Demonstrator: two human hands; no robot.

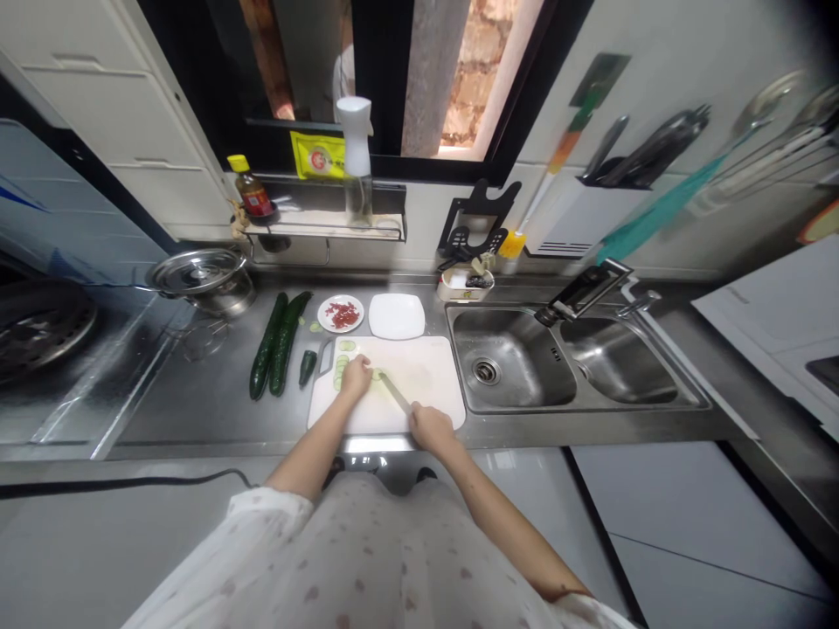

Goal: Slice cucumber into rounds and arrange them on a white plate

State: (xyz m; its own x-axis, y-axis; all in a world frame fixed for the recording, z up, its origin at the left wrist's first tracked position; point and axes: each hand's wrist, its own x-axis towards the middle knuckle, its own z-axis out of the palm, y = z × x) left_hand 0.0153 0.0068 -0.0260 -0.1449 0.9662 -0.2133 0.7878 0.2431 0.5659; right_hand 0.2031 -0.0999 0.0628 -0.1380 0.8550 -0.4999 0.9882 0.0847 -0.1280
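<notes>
My right hand (431,426) is wrapped round the handle of a knife (396,395), whose blade slants up and left over the white cutting board (426,371). At the blade's tip lies a pale green cucumber slice (376,374). My left hand (356,377) is closed over the board, with its curled fingertips beside that slice; what they hold, if anything, is hidden. More cucumber slices (340,371) lie in a column along the board's left side. Left of the board rests a short cucumber end piece (308,367), and farther left are two whole cucumbers (284,345).
Behind the board are a plate of chopped red pieces (342,313) and a white square plate (397,316). A double sink (515,397) with a black faucet (583,293) adjoins on the right. A lidded steel pot (206,279) stands back left, below a shelf with bottles.
</notes>
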